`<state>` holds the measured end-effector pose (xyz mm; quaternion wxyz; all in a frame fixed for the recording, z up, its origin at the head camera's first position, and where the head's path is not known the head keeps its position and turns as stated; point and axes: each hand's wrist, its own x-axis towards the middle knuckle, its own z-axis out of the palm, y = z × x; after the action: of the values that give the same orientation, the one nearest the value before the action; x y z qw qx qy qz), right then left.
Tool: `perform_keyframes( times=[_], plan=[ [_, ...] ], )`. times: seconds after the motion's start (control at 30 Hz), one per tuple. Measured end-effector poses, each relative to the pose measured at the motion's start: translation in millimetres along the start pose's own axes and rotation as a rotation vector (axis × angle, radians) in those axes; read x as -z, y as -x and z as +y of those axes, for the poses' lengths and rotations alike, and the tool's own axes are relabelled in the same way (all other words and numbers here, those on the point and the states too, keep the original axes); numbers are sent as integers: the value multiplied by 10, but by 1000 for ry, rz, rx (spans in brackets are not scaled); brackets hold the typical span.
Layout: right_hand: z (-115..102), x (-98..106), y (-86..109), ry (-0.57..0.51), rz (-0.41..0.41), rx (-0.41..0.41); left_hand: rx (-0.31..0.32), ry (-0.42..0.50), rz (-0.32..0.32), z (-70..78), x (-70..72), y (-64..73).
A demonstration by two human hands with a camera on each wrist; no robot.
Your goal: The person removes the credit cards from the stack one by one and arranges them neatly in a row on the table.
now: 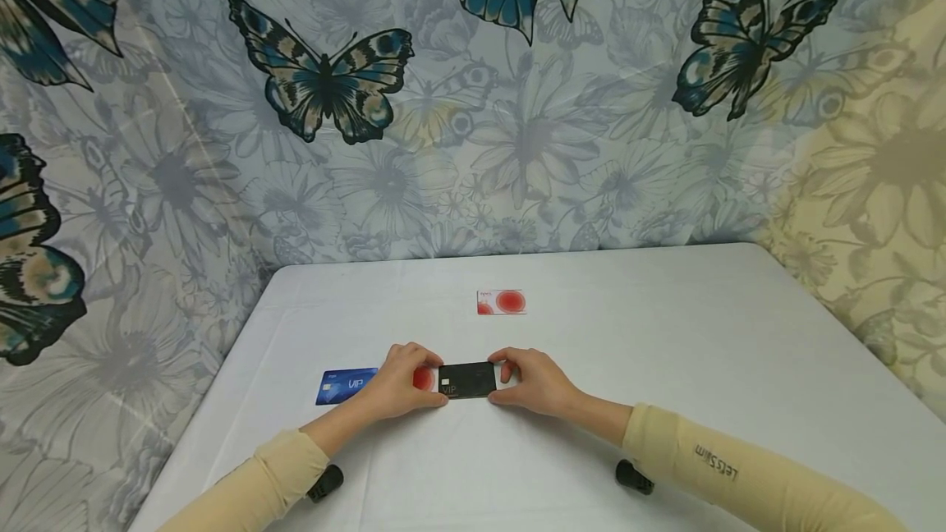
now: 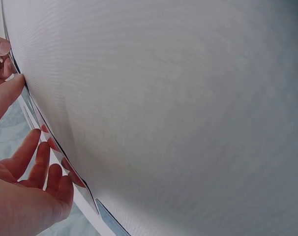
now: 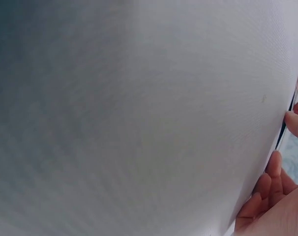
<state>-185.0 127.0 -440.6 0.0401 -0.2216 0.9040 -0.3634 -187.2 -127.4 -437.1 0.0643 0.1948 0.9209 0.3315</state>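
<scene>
On white table [image 1: 650, 310], left grip [image 1: 399, 384], right grip [image 1: 539, 384], both pinching black card [image 1: 469, 380] (marked VIP)

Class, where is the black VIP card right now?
In the head view, the black VIP card is at lower middle, between the left hand and the right hand, right of the blue card.

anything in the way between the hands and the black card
Nothing visible: the left hand touches the black card at its left end, and the right hand at its right. The red card shows just left of it, blocking neither.
</scene>
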Motion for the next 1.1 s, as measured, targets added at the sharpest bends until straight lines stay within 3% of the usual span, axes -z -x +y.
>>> perform_keyframes(
  times=[1.1],
  plan=[
    [23,8,9,7,-13,41,-8,-2,-7,-43,-9,-5]
  ],
)
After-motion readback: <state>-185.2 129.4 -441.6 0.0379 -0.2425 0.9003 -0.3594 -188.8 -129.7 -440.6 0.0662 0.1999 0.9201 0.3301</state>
